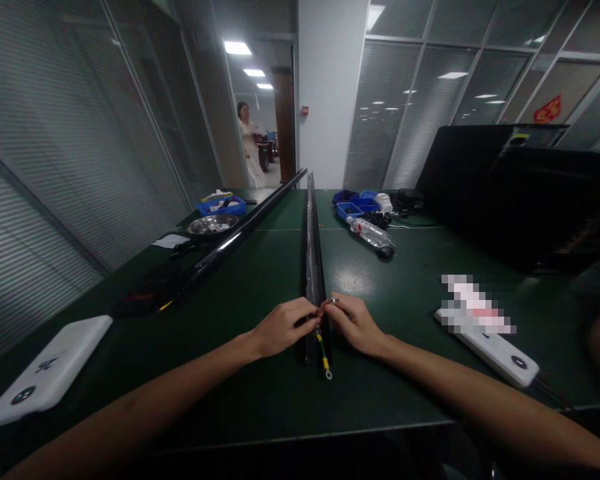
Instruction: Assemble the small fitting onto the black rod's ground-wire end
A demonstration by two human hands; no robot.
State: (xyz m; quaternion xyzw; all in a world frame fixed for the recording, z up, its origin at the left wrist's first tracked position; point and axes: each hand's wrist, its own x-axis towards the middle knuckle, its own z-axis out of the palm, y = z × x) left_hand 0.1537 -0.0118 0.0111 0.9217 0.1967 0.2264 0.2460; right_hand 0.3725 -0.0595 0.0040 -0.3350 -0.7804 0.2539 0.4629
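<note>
A long black rail (pixel 312 240) lies lengthwise down the middle of the dark green table (pixel 260 393), its near end between my hands. My left hand (pixel 283 326) is curled against the rail's left side, fingers pinched at its top edge. My right hand (pixel 356 323) is closed on the right side, thumb and fingers pinching a small metal part at the rail's top. A yellow-green wire with a ring terminal (pixel 323 355) hangs out of the rail's near end onto the table.
A second black rail (pixel 240 233) lies diagonally to the left. White flat devices rest at left (pixel 45 373) and right (pixel 490 340). Blue bins (pixel 353 203), a water bottle (pixel 370 233), a metal bowl (pixel 213 225) and a black case (pixel 520 193) stand farther back. A person stands in the doorway (pixel 250 150).
</note>
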